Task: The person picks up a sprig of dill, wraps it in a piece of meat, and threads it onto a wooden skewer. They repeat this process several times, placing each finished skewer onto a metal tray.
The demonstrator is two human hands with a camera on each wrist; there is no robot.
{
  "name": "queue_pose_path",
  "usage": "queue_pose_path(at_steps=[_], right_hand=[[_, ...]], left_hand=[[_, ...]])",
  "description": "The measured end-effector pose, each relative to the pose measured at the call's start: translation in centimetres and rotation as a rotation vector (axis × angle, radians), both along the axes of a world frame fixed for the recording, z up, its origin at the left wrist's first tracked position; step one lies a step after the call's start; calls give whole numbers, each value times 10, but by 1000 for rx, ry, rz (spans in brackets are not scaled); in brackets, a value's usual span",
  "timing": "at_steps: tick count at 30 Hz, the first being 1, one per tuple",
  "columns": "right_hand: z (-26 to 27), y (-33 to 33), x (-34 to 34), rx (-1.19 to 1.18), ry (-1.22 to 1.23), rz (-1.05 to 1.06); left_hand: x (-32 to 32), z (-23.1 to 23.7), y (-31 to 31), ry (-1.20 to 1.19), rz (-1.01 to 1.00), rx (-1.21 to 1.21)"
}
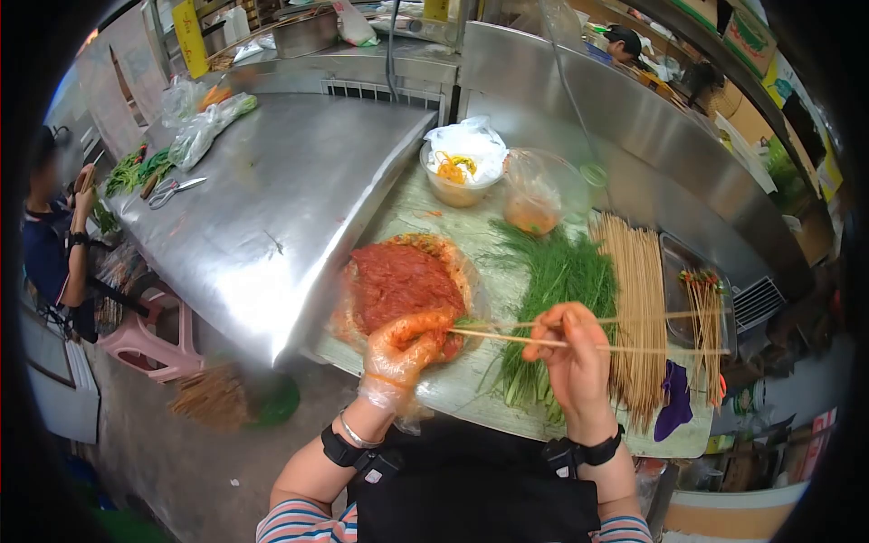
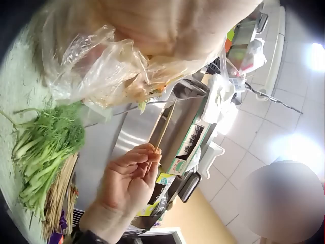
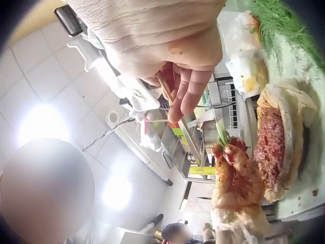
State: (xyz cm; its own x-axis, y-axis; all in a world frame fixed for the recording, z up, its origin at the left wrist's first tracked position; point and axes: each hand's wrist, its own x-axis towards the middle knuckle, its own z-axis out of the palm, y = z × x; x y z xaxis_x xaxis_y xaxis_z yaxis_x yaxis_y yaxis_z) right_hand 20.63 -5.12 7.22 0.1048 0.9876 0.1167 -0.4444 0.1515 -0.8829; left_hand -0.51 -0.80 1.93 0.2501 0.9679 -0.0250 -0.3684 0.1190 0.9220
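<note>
My left hand (image 1: 398, 348), in a clear plastic glove smeared red, is at the near edge of a bag of red marinated meat (image 1: 407, 279). Its curled fingers grip a green stem (image 3: 222, 131) with bits of red meat around it. My bare right hand (image 1: 572, 357) pinches a thin bamboo skewer (image 1: 507, 338) between thumb and fingers. The skewer runs leftward to the left hand's fingertips; a second blurred stick line shows above it. Feathery green herbs (image 1: 561, 281) lie just behind the right hand.
Right of the herbs lie many bamboo skewers (image 1: 634, 299). A metal tray (image 1: 674, 258) with several loaded skewers (image 1: 701, 299) and a purple cloth (image 1: 672, 403) are beyond. Behind stand a bagged tub (image 1: 466, 185) and a plastic bag (image 1: 532, 195). A steel counter (image 1: 262, 199) adjoins at left; a person (image 1: 59, 235) stands past it.
</note>
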Motion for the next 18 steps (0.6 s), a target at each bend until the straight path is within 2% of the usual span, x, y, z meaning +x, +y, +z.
queue_pose_path(at_steps=[4,9,15,18], right_hand=[[-8,15,4,-95,59,56],[-13,16,8,-132,-5,88],[-9,18,15,-148,-102,95],[-4,19,15,-164,-157,108]], left_hand=[[0,11,-5,24,-63,-28],[-3,13,-6,61,-76,-5],[-4,8,-2,-135,-175,-117],[-5,6,-1,-106,-180,-175]])
